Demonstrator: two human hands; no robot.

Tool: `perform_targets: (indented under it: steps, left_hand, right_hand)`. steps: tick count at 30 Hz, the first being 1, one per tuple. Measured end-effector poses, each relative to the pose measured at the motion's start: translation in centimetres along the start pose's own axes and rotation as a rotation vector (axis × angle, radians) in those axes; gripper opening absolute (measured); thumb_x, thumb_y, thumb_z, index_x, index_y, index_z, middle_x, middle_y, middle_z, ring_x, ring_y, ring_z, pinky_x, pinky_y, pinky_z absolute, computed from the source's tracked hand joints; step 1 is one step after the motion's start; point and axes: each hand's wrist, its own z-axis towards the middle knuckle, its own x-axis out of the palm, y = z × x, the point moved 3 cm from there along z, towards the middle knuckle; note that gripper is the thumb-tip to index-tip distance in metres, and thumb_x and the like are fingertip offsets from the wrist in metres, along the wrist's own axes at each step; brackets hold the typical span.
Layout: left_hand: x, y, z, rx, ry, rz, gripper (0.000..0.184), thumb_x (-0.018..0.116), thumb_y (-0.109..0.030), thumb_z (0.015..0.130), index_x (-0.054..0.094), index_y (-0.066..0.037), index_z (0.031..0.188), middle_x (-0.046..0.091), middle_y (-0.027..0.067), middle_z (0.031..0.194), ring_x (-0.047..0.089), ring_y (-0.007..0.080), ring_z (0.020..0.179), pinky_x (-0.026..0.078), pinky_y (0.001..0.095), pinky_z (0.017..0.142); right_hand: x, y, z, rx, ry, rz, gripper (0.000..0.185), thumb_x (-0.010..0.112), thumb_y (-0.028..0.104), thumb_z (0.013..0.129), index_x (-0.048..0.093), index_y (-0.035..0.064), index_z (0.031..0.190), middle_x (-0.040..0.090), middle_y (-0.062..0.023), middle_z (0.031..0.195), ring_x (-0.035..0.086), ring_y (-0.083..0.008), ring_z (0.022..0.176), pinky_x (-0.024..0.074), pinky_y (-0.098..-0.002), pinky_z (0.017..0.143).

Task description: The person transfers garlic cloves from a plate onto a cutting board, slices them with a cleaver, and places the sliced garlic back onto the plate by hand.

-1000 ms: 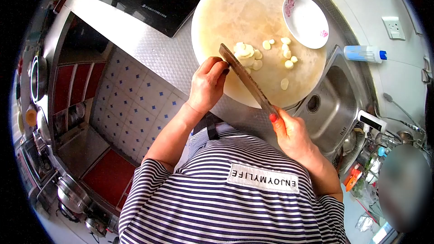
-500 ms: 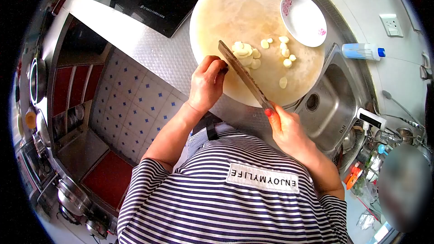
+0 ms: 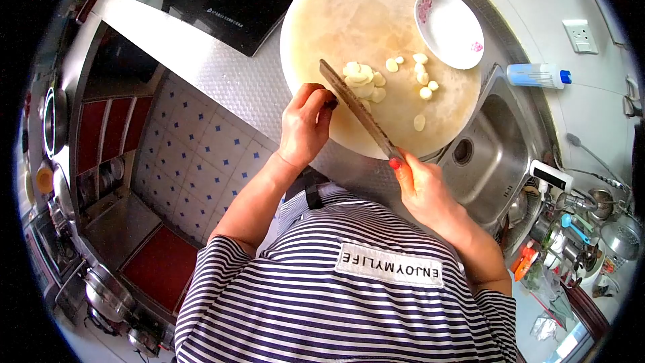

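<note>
My right hand (image 3: 426, 185) grips the handle end of a kitchen knife (image 3: 359, 109), seen nearly edge-on, its blade slanting up and left over the round cutting board (image 3: 336, 7). Close to the left side of the blade is my left hand (image 3: 306, 124), fingers curled and pressed together at the board's near-left edge. Whatever it holds is hidden. Just beyond the blade lies a pile of pale garlic slices (image 3: 363, 77). Several whole garlic cloves (image 3: 422, 72) sit farther right, and a single slice (image 3: 420, 122) lies nearer me.
A white oval dish (image 3: 450, 30) with pink flowers rests on the board's far right. The steel sink (image 3: 494, 141) is to the right, a blue-capped bottle (image 3: 537, 75) behind it. A black gas stove (image 3: 222, 13) stands at the far left, and utensils crowd the lower right.
The knife's tip has shifted slightly left, toward my left hand. My left hand keeps almost the same place and curled pose. The garlic lies as before.
</note>
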Motion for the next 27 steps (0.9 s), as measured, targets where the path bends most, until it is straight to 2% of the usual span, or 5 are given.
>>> perform_targets:
  steps: [8,18,27]
  left_hand:
    - [0.1,0.1,0.0,-0.002,0.002,0.000,0.015,0.067,0.008,0.079,0.064,0.002,0.092,0.063,0.0146,0.094,0.065,0.0322,0.081,0.053,0.0359,0.070]
    - [-0.1,-0.3,0.0,0.020,0.008,-0.001,0.018,0.063,0.011,0.079,0.065,0.001,0.093,0.063,0.0152,0.095,0.065,0.0334,0.084,0.053,0.0366,0.073]
    - [0.0,0.0,0.0,0.058,-0.003,0.014,0.019,0.062,0.010,0.076,0.063,0.000,0.093,0.061,0.0144,0.093,0.063,0.0341,0.082,0.053,0.0387,0.070]
  right_hand:
    - [-1.1,1.5,0.1,0.111,0.091,-0.005,0.019,0.055,0.010,0.096,0.057,-0.0013,0.111,0.060,-0.0261,0.069,0.061,-0.0441,0.064,0.0451,-0.0487,0.054]
    - [-0.7,0.9,-0.2,0.039,0.006,0.013,0.019,0.055,0.013,0.096,0.058,-0.0003,0.110,0.060,-0.0253,0.069,0.060,-0.0447,0.062,0.0441,-0.0492,0.053]
    - [0.1,-0.2,0.1,0.153,0.155,0.026,0.018,0.055,0.013,0.097,0.059,0.0006,0.109,0.059,-0.0238,0.066,0.060,-0.0437,0.060,0.0429,-0.0480,0.050]
